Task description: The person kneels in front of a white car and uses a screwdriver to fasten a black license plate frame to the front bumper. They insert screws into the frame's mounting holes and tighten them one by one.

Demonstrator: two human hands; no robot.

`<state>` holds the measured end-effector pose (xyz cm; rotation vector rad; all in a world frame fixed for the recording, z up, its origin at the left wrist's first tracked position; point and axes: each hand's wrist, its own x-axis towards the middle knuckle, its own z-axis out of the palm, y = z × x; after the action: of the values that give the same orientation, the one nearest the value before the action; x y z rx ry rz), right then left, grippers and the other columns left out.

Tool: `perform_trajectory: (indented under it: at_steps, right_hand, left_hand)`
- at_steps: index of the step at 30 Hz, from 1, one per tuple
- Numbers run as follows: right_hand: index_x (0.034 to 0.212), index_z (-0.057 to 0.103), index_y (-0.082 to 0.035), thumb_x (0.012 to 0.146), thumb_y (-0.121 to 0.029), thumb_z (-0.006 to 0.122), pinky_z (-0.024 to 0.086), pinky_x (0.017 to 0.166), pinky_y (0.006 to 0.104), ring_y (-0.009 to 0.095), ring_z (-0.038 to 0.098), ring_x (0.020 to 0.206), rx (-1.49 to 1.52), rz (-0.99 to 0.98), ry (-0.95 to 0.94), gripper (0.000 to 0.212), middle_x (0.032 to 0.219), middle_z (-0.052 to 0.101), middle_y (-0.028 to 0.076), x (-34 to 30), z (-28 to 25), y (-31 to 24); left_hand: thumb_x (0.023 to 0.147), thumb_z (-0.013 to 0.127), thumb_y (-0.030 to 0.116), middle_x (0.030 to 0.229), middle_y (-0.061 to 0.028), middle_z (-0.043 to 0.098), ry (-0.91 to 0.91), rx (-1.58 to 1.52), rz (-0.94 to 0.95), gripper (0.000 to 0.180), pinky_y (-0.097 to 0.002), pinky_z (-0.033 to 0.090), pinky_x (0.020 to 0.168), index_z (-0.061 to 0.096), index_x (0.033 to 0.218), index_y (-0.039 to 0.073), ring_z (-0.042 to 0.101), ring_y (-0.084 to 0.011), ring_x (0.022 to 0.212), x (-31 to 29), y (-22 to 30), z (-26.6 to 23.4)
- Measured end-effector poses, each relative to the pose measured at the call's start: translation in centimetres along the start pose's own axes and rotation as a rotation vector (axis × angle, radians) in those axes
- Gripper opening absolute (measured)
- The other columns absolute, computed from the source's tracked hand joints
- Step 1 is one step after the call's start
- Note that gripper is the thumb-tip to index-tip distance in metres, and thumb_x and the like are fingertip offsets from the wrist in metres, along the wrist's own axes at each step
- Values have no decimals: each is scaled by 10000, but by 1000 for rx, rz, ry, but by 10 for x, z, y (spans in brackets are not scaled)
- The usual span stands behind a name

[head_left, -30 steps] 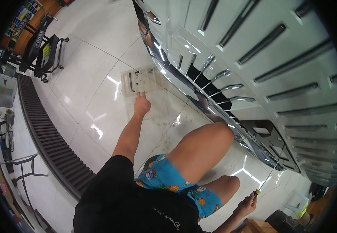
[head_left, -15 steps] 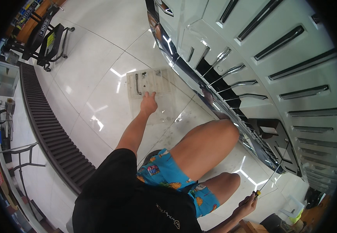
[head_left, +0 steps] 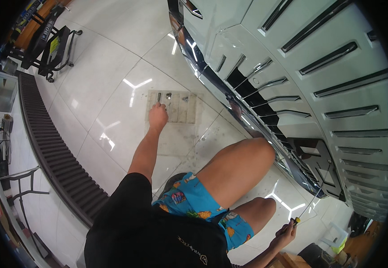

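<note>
A shallow clear plastic case [head_left: 184, 117] lies on the tiled floor, with a slim dark metal tool [head_left: 159, 96] and a few small metal parts [head_left: 169, 95] in it. Over its left side is my left hand [head_left: 158, 117], its fingers closed at the lower end of the slim tool and covering that end. Off to the lower right, my right hand [head_left: 287, 232] is wrapped round the black-and-yellow handle of a long-shafted screwdriver [head_left: 308, 207]. The screwdriver's shaft points up toward a black plate bracket [head_left: 315, 161] on the front of a white vehicle; whether its tip touches is unclear.
The vehicle's pale grille [head_left: 301, 85], with chrome-edged slots, fills the right side. A long dark floor grate [head_left: 55, 147] curves along the left. A black wheeled stool [head_left: 55, 49] stands at the upper left. My bent knees [head_left: 247, 161] lie between my hands.
My left hand has shifted left and up from the middle of the case onto the slim metal tool. My right hand still holds the screwdriver, almost unmoved. The view has shifted slightly.
</note>
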<state>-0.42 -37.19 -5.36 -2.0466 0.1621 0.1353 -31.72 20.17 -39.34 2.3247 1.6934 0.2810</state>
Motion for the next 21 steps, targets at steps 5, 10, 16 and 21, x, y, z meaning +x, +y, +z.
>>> perform_trajectory:
  at_steps: [5, 10, 16, 21]
  right_hand:
    - [1078, 677, -92, 1055, -248, 636, 169, 387, 195, -13, 271, 451, 1, 25, 12, 163, 633, 436, -92, 3, -1, 2]
    - [1101, 682, -79, 1056, -264, 631, 179, 382, 194, -6, 285, 444, -11, 48, 26, 197, 641, 453, -82, 4, 4, 6]
    - [1131, 690, -66, 1053, -257, 624, 182, 379, 196, 5, 293, 436, -21, 43, 14, 217, 618, 434, -70, -4, 11, -3]
    - [1124, 697, -60, 1058, -248, 594, 198, 408, 183, -3, 284, 483, -54, 49, 40, 224, 629, 395, -85, -6, 22, -3]
  left_hand:
    - [878, 670, 142, 1133, -160, 643, -13, 16, 52, 190, -480, 570, 893, 771, 1023, 71, 637, -355, 1078, 28, -9, 4]
    - [881, 680, 169, 1250, -146, 587, -59, 113, 131, 194, -484, 532, 927, 781, 1025, 88, 558, -333, 1224, 41, -2, 13]
    - [878, 664, 152, 1451, -137, 533, -37, 231, 158, 174, -456, 470, 956, 789, 961, 63, 510, -307, 1280, 43, 6, 17]
    - [908, 625, 167, 1537, -161, 508, -77, 283, 110, 222, -466, 463, 977, 782, 1000, 42, 508, -309, 1297, 33, -3, 32]
